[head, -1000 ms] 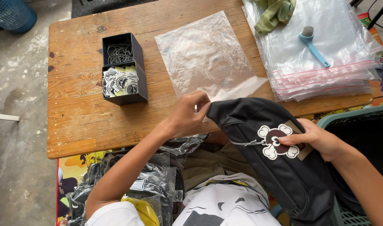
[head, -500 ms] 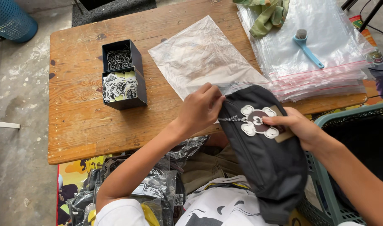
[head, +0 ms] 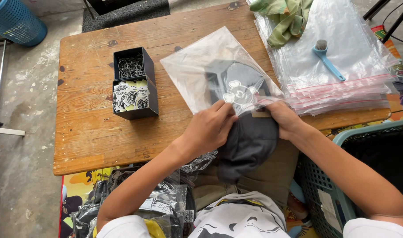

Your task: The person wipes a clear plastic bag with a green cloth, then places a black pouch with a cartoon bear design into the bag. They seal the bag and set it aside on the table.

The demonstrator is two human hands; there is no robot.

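Head view shows us mid-frame at the wooden table (head: 91,132): our left hand (head: 210,128) and right hand (head: 286,120) both pinch the open edge of a clear plastic bag (head: 201,66), fingers closed on it, while a dark folded garment (head: 247,141) with a white emblem sits half inside, its lower part hanging toward our lap.

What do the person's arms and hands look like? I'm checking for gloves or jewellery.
Both hands, left and right, are bare: no gloves, rings or watch visible. The forearms are uncovered; short white sleeves show only at the shoulders.
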